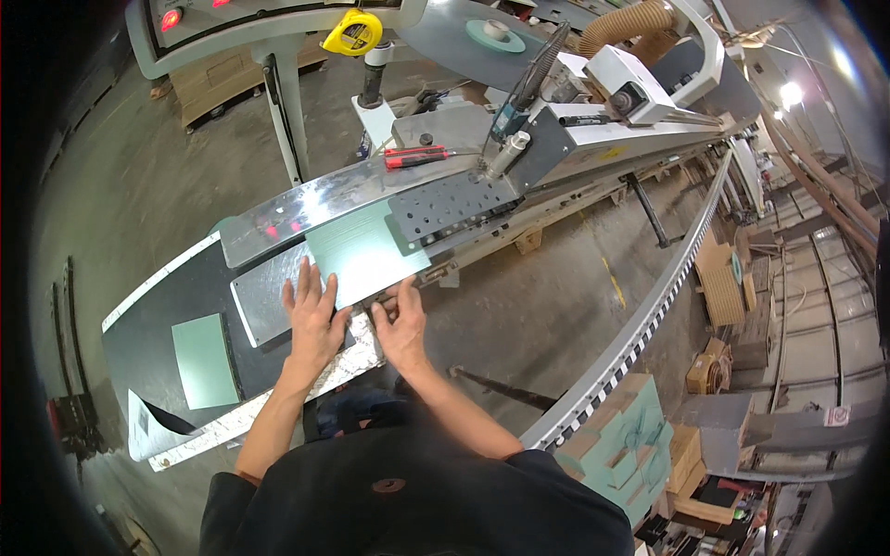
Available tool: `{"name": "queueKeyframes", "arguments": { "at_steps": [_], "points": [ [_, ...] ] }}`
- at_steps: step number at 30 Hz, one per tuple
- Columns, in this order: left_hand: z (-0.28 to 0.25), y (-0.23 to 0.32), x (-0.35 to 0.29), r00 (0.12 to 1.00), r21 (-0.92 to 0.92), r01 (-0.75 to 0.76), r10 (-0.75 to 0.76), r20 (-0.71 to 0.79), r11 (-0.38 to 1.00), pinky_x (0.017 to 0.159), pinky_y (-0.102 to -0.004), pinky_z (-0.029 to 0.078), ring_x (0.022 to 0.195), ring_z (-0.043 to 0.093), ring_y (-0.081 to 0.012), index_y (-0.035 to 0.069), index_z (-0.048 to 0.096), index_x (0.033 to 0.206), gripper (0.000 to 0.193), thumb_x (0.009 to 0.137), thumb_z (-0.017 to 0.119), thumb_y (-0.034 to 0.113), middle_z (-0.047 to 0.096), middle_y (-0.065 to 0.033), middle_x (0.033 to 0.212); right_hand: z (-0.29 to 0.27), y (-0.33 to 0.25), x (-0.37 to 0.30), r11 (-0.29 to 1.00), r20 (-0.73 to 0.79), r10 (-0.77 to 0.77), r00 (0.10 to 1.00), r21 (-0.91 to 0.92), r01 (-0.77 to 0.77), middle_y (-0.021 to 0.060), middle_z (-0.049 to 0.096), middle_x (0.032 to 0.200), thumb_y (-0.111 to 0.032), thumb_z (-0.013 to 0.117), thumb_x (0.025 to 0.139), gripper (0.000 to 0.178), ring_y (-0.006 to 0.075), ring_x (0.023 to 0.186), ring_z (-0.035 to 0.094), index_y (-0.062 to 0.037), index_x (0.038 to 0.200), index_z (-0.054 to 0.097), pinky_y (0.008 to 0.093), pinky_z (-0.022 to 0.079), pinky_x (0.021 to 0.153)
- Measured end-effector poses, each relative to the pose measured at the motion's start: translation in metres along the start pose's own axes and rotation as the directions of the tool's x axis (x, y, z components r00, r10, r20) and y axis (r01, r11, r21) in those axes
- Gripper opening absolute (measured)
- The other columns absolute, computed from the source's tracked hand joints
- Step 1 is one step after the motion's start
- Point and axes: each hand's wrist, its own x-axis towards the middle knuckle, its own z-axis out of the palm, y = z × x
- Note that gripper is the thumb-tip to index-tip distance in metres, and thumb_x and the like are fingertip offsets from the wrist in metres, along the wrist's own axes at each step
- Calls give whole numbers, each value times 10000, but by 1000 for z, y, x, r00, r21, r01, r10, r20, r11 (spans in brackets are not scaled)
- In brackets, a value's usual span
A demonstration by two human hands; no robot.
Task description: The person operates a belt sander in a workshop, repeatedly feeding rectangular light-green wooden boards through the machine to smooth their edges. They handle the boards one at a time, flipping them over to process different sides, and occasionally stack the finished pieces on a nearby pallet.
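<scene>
A light green rectangular panel [366, 255] lies on the machine's narrow bed, its far right corner by a perforated dark metal plate [454, 206]. My left hand [313, 310] rests with spread fingers on a smooth grey metal plate [262, 295], fingertips at the panel's left edge. At the panel's near edge is my right hand [400, 324], its fingers bent and closed against that edge near the corner. The underside of this grip is hidden. A second, smaller green panel [206, 361] lies flat on the black work surface [153, 338], left of my left hand.
A red and black utility knife [414, 157] lies on the metal bed beyond the panel. Above hangs a yellow tape measure [352, 33]. A long rail [640, 320] runs up to the right, with stacked green boards [621, 445] beyond it. A control panel [278, 28] stands at the upper left.
</scene>
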Motion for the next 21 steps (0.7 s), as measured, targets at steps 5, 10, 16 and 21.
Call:
{"name": "queueKeyframes", "arguments": {
  "at_steps": [5,10,16,21],
  "points": [
    [33,36,35,999,-10,-46,45,-16,999,1196,-604,118,1527,244,-442,-32,578,1340,612,791,780,147,431,-347,1494,-37,27,33,999,-20,45,999,18,-45,137,577,1082,13,711,855,794,188,774,595,91,1533,305,301,522,661],
    [64,75,70,999,-27,-44,44,2,999,1200,-597,119,1525,249,-441,-56,593,1310,597,778,786,135,424,-360,1493,-74,55,66,994,-38,102,994,51,-100,128,581,1094,30,695,861,764,164,771,601,100,1523,321,287,526,661],
    [103,124,112,1000,-128,-27,25,-17,991,1068,-553,332,1155,584,-413,-41,647,1232,499,785,781,135,670,-234,1071,-116,94,102,996,-126,90,988,15,-89,124,594,1059,28,673,873,707,177,803,614,77,1510,371,296,534,686],
    [130,146,134,997,-174,-62,53,-53,983,892,-489,449,936,634,-425,-33,670,1173,436,781,785,118,664,-223,964,-139,119,124,998,-173,25,985,-47,-34,155,603,1061,25,669,864,734,224,801,620,99,1516,338,334,537,700]
  ]
}}
